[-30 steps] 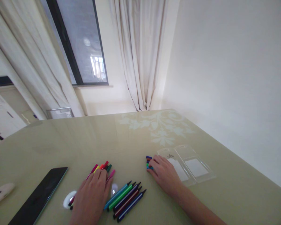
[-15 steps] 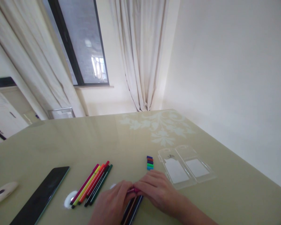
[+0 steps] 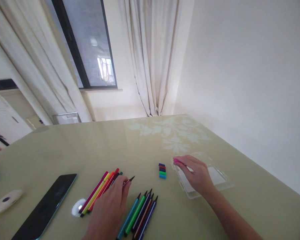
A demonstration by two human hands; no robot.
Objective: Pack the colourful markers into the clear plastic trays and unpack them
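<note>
My left hand [image 3: 112, 200] is closed round an uncapped marker [image 3: 130, 180], whose dark tip points up and right; most of its barrel is hidden in the fingers. In my right hand [image 3: 196, 171] a pink marker cap [image 3: 176, 160] is pinched between thumb and fingers, above the left part of an open clear plastic case [image 3: 190, 195]. Several uncapped markers [image 3: 143, 210] lie side by side just right of my left hand, tips pointing away. Loose caps [image 3: 162, 171] in blue, brown, green and light blue sit in a short column between the hands.
Capped markers [image 3: 100, 190] lie partly behind my left hand, with a round white object [image 3: 78, 207] under their near ends. Further left are a black phone-like slab [image 3: 46, 206] and an oval white object [image 3: 6, 201]. The table [image 3: 90, 146] meets a wall on the right.
The hands have parted: the pink cap is off its marker. My right hand moved right with the cap, my left moved left and up with the marker, uncovering the uncapped markers.
</note>
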